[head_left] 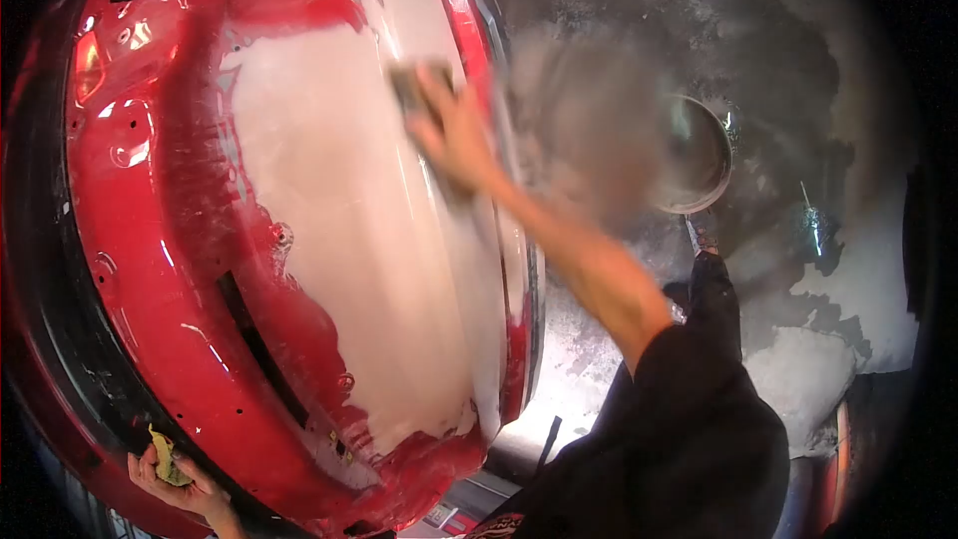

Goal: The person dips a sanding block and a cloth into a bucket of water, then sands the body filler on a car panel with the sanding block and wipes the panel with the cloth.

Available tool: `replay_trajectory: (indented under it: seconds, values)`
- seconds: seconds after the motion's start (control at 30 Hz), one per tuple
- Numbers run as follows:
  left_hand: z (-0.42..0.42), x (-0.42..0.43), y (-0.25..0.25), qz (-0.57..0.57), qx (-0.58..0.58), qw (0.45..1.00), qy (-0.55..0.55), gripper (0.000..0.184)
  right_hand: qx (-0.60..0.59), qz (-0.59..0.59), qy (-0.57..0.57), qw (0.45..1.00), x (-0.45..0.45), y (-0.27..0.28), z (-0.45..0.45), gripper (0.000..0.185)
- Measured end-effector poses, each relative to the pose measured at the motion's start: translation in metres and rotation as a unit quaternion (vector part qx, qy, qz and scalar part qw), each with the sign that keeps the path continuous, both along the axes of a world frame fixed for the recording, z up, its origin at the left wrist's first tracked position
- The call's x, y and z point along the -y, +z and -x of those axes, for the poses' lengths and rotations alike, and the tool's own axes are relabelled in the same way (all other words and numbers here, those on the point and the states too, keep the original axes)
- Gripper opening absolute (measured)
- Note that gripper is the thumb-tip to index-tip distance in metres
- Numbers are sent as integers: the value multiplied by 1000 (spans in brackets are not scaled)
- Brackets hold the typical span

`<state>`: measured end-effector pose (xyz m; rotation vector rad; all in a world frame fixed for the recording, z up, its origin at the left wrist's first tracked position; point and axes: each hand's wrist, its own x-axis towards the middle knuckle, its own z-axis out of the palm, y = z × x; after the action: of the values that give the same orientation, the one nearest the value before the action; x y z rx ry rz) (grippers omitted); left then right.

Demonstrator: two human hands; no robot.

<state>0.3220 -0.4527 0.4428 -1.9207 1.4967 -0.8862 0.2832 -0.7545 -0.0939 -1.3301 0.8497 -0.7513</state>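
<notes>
A red car body panel (130,210) fills the left half of the head view. Pale beige filler or primer (329,140) covers a large, smooth patch of it. My right hand (454,130) presses a dark, greyish-green sanding block (404,85) onto the patch's upper right part; motion smears both. At the lower left, my left hand (190,487) rests by the panel's dark edge, its fingers curled round a ragged yellow-green sponge (168,463).
A round bucket (723,155) stands on the wet, stained concrete floor (788,70) to the right. A long dark slot (261,349) and several small holes break the red metal. My foot (702,235) is close to the bucket.
</notes>
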Motion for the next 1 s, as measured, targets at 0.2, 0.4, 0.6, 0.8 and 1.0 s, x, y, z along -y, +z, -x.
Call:
replay_trajectory:
  seconds: [0.2, 0.4, 0.6, 0.8, 1.0]
  values:
    - [6, 7, -3, -8, 9, 1000, 15, 35, 25, 9, 72, 997, -136, 34, 90, 79]
    - [4, 8, -5, 1, 1, 1000, 1, 37, 62, 15, -19, 998, 78, -51, -52, 73]
    - [3, 11, -4, -6, 8, 1000, -5, 35, 49, 54, 54, 996, -106, 17, 68, 77]
    - [1, 5, -1, 1, 1, 1000, -17, 37, 46, 35, 10, 998, -49, -31, 21, 75]
    - [2, 9, -2, -14, 18, 1000, -14, 36, 12, -4, -2, 1000, 0, -44, 4, 76]
